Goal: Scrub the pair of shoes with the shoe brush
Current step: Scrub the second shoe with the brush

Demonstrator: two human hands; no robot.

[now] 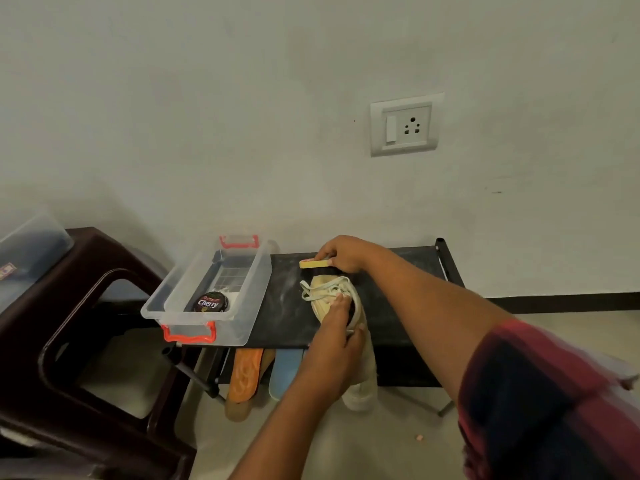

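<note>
"Beige canvas lace-up shoe (327,284), where does it sit?"

"On top of the black shoe rack (398,306), just right of the clear plastic box with orange-red latches (235,329), toe pointing away from the person."

"And the hands?"

"The left hand (337,337) has its fingers curled over the shoe's heel opening, right of the box's front corner. The right hand (341,254) grips the yellow-backed, dark-bristled shoe brush (313,264) at the toe, right of the box's far end. Whether the bristles touch the canvas, I cannot tell."

"What could go wrong?"

"The laces lie loose and spread towards the box. A stroke drawn back across them would probably snag the bristles and drag the shoe. The heel also looks close to the rack's front edge, so a hard pull towards the person might tip it off if the left hand slackens."

"Anything else?"

"A sideways stroke could knock the box, with the round black polish tin (212,302) inside. The second beige shoe (362,389) shows lower, right of the box, and how it is held up is hidden."
</note>
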